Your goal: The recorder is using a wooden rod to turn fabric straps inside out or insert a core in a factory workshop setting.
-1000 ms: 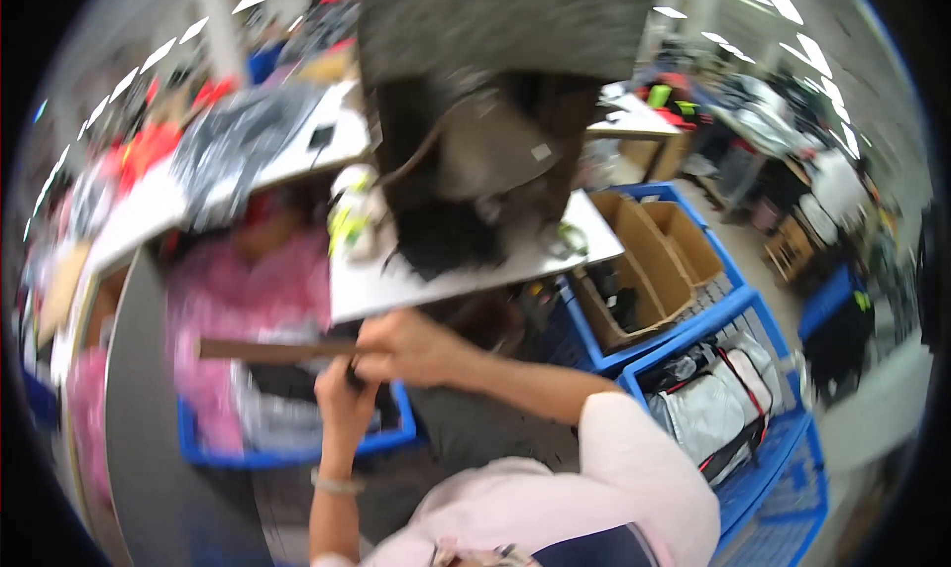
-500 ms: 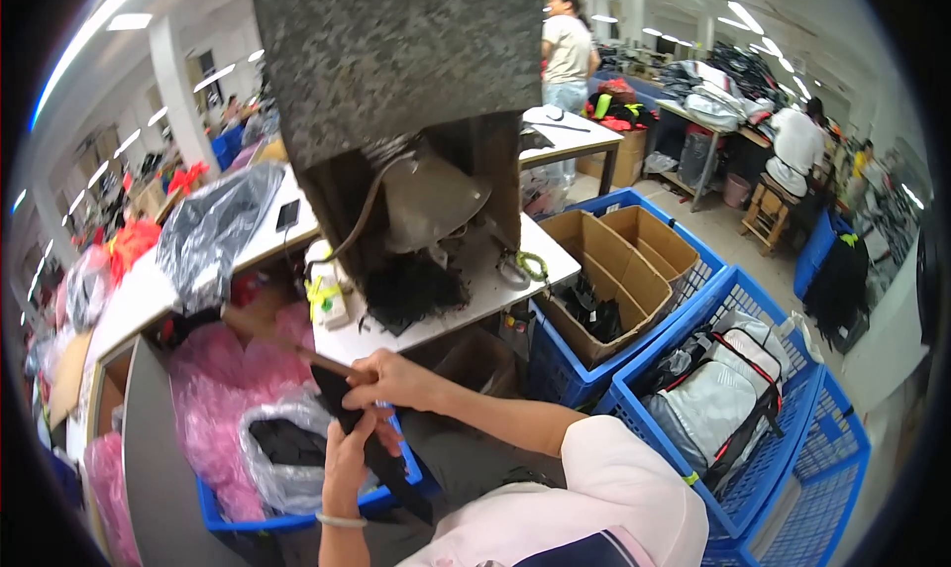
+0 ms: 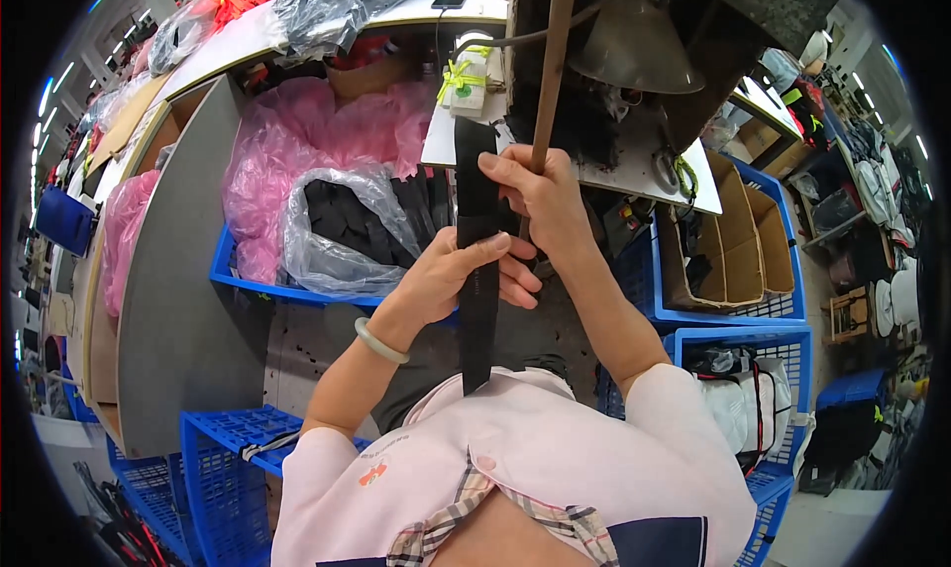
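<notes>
A flat black fabric strip (image 3: pixel 479 309) runs lengthwise in front of my chest, its lower end by my shirt collar. My left hand (image 3: pixel 446 275) pinches it at mid-length, thumb on top and the other fingers partly behind. Higher up, my right hand (image 3: pixel 543 196) has its thumb on the strip's upper part. The same hand is closed round a long thin brown stick (image 3: pixel 555 62), which rises past the lamp to the top of the view. A small piece seems to overlap the strip between my hands; its kind cannot be made out.
A lamp (image 3: pixel 639 47) hangs over the white table (image 3: pixel 644 176), with scissors (image 3: pixel 662 174) near its edge. At left stand a grey panel (image 3: pixel 188 290) and a clear bag (image 3: pixel 297 235) of black pieces in a blue crate (image 3: pixel 238 282). Cardboard boxes (image 3: pixel 728 230) fill a crate at right.
The view has swung left and down. The stick pointed to the upper left and now stands nearly upright. The black strip, formerly slanted, now runs straight toward my chest.
</notes>
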Demonstrator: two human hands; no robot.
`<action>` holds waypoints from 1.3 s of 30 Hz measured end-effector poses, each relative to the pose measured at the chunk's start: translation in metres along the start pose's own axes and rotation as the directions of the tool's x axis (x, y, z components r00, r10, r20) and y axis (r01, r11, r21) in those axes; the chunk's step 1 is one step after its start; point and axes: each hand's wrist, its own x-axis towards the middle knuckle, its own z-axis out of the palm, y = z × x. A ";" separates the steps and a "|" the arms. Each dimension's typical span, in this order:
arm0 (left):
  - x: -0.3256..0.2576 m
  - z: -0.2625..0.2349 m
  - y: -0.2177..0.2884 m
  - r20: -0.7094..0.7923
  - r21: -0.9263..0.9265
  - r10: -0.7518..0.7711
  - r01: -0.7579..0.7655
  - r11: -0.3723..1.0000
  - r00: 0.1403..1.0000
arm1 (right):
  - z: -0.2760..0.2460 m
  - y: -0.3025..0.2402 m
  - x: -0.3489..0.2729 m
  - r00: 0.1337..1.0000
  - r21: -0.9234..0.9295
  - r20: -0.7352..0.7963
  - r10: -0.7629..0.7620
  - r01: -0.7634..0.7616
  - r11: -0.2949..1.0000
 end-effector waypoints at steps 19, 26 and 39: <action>0.000 -0.068 -0.035 -0.187 -0.320 -0.068 0.005 0.947 0.980 | 0.034 0.086 0.059 0.986 -0.015 -0.023 0.163 -0.163 0.986; -0.023 -0.099 -0.083 -0.360 -0.339 -0.150 0.021 0.941 0.921 | 0.028 0.128 0.056 0.870 -0.261 0.272 0.412 -0.345 0.902; 0.036 -0.234 -0.142 -0.576 -0.446 -0.233 -0.063 0.893 0.783 | 0.031 0.202 0.088 0.985 -0.643 0.022 0.172 -0.117 0.757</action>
